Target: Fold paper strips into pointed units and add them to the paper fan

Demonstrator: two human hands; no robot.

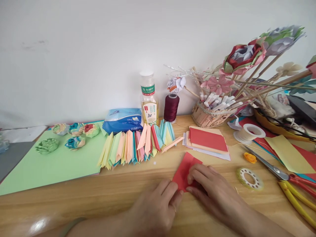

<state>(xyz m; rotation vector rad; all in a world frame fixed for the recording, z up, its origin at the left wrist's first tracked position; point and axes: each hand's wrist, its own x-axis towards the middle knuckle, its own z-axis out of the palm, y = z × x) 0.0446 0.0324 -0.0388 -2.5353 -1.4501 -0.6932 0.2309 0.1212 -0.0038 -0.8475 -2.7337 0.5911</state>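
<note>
A small rectangle of red paper [183,169] lies slanted on the wooden table between my hands. My left hand [158,202] is closed, its fingers curled at the paper's lower left edge. My right hand [213,184] is bent over the right side of the same sheet, fingertips and thumb pinching it near the lower edge and hiding that part. Just beyond is a stack of cut paper [208,140] with a red sheet on top. To its left stands a row of folded paper pieces [130,146] in several colours.
Paper rosettes [46,145] sit on green sheets [61,168] at left. Behind are a blue tissue pack [122,120], a bottle [149,102], a thread spool [171,108] and a basket [209,115] of paper flowers. Tape [256,187], scissors [277,171] and white spool [249,132] lie right.
</note>
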